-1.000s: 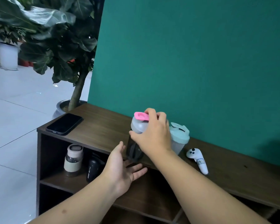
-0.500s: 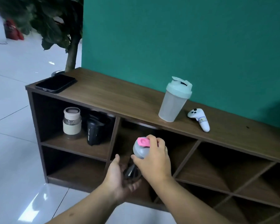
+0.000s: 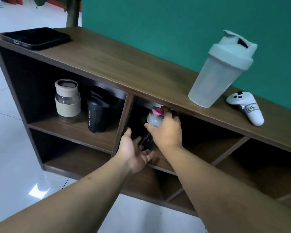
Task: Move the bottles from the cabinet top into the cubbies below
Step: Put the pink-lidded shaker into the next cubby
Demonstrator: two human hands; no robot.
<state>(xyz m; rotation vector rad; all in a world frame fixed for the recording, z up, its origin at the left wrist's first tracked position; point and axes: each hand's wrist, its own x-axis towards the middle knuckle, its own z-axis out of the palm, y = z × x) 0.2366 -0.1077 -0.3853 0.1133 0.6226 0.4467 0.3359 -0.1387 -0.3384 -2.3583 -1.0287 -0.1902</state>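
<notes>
My right hand (image 3: 166, 130) grips the grey lid of a dark shaker bottle with a pink flip cap (image 3: 152, 121), holding it inside the second upper cubby of the wooden cabinet (image 3: 118, 61). Just under the bottle's dark base is my left hand (image 3: 134, 151), palm up with fingers spread; I cannot tell if it touches. A frosted shaker with a mint lid (image 3: 220, 71) stands on the cabinet top at the right. In the left upper cubby stand a cream glass bottle (image 3: 67, 101) and a black sport bottle (image 3: 99, 111).
A black phone (image 3: 36, 37) lies at the top's left end. A white controller (image 3: 246, 107) rests right of the frosted shaker. A green wall panel backs the cabinet. More cubbies open below and to the right. White tiled floor lies to the left.
The pink-capped bottle came off the cabinet top, went down in front of the cabinet and now sits inside the second upper cubby. My left hand followed beneath it.
</notes>
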